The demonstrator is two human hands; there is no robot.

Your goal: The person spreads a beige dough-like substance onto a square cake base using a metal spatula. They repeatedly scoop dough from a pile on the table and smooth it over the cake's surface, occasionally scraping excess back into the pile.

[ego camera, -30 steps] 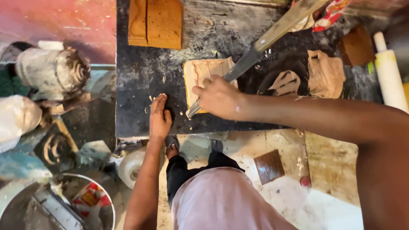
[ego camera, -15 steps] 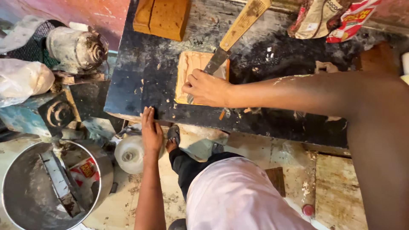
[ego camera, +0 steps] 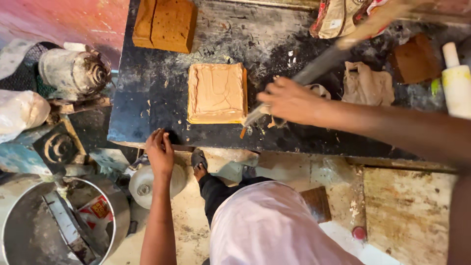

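Where the floor shows at eight o'clock, a round metal tub (ego camera: 22,230) holds a small red and yellow packet (ego camera: 95,210), crumpled and flat. Above it, at ten o'clock, lie a white plastic bag (ego camera: 17,112) and a grimy grey motor (ego camera: 73,71), ribbed at its end. The left hand (ego camera: 160,151) rests at the near edge of the black, paint-scarred desk (ego camera: 147,93), fingers together and curled on the rim, holding nothing. At twelve o'clock two brown wooden blocks (ego camera: 166,22) lie side by side. In the middle sits a square tan slab (ego camera: 217,93), its top smeared with pale paste. The right hand (ego camera: 289,100) is clamped on a long blade (ego camera: 314,71) with a wooden handle, its tip touching the slab's lower right corner. At one o'clock lies a beige and red printed bag (ego camera: 343,17); below it, crumpled tan cloth (ego camera: 367,83). At three o'clock stands a white bottle (ego camera: 457,81).
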